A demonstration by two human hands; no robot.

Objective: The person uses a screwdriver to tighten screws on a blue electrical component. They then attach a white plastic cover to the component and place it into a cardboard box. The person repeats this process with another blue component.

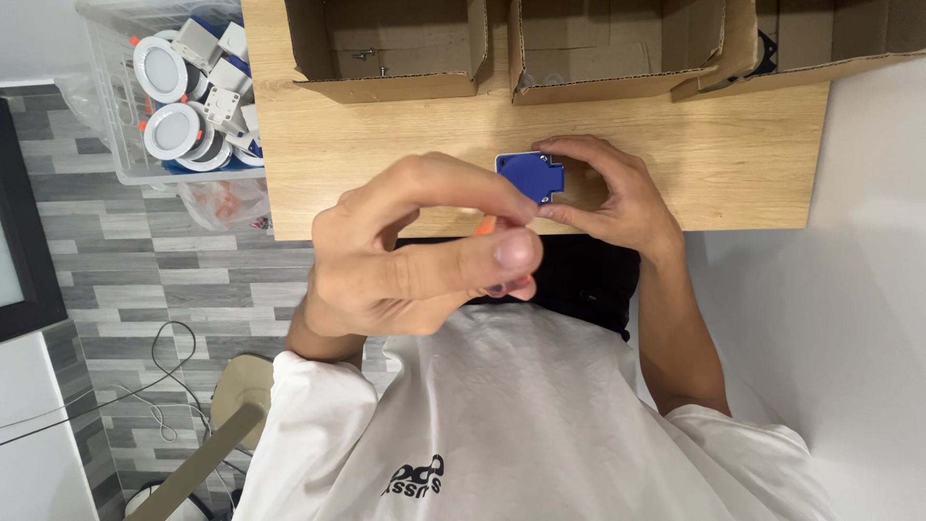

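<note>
A small blue square part (530, 177) sits at the centre of the frame on a wooden table (386, 145), gripped at its edges by the right hand (603, 188). The left hand (415, 246), raised close to the camera, pinches something orange, mostly hidden. Three open cardboard boxes (386, 48) are cut off along the top edge. A clear bin (106, 116) of round white lights stands upper left.

— Bright, even, soft indoor light; only faint shadows under the cardboard boxes (405, 58) on the wooden table (752, 145).

— Sharp there, yes. Blurred up close, though: left hand (415, 251) soft, near the lens. No glare.
</note>
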